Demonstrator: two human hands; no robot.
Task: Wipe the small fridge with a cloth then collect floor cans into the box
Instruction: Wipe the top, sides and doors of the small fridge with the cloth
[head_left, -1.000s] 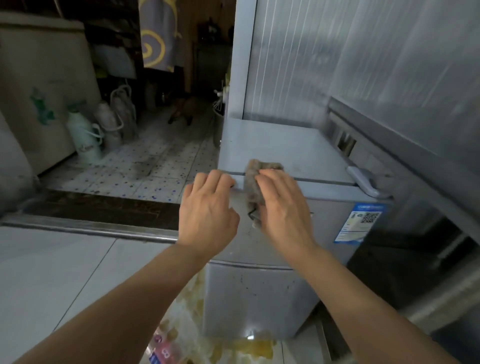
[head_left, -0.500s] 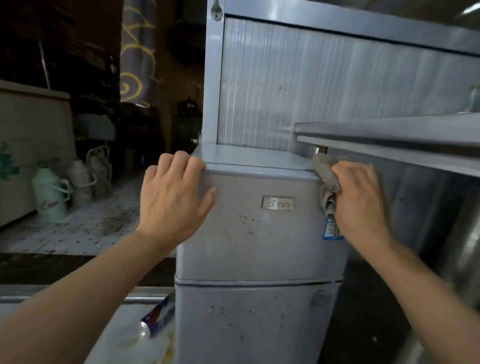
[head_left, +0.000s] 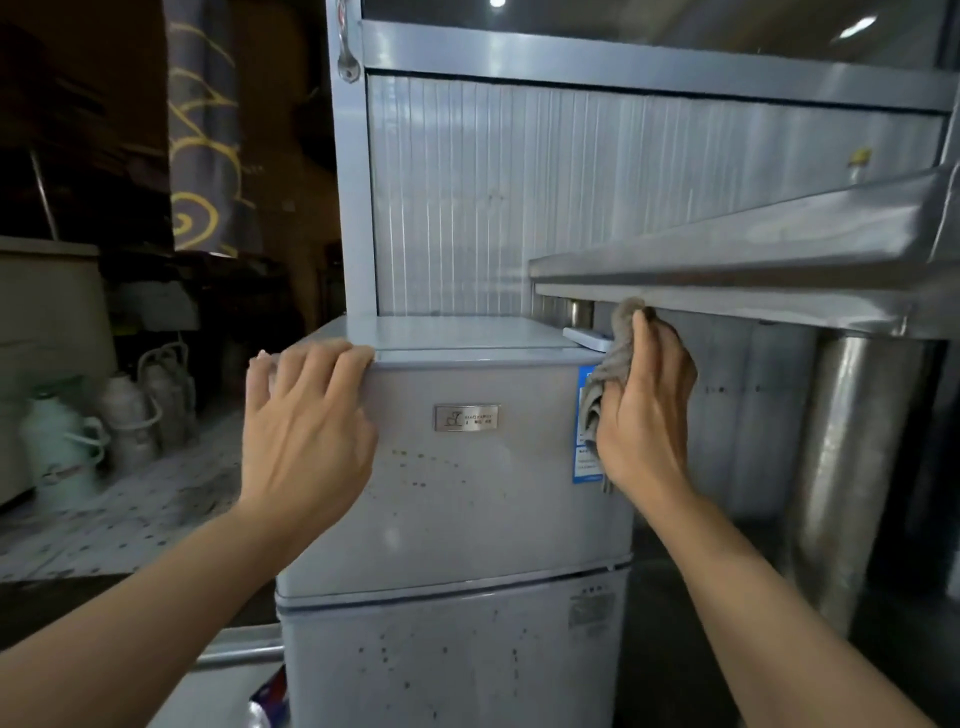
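The small silver fridge (head_left: 467, 509) stands in front of me, speckled with dark spots, a nameplate on its upper door. My left hand (head_left: 306, 431) rests on its top left front corner, fingers hooked over the edge. My right hand (head_left: 644, 410) grips a crumpled grey-brown cloth (head_left: 610, 374) and presses it against the fridge's upper right edge, beside the white handle (head_left: 589, 338) and over a blue sticker (head_left: 584, 462). A can (head_left: 267, 701) with a red and blue label lies on the floor at the fridge's lower left, partly hidden.
A steel counter (head_left: 753, 260) on thick round legs (head_left: 847, 467) overhangs the fridge's right side. Behind stands a ribbed metal panel (head_left: 519, 197). Thermos jugs (head_left: 62, 447) sit on the tiled floor at the left, past a metal threshold (head_left: 239, 657).
The view dropped from above the fridge to facing its front. My right hand slid the cloth from the top front edge across to the right corner. My left hand stays on the left corner.
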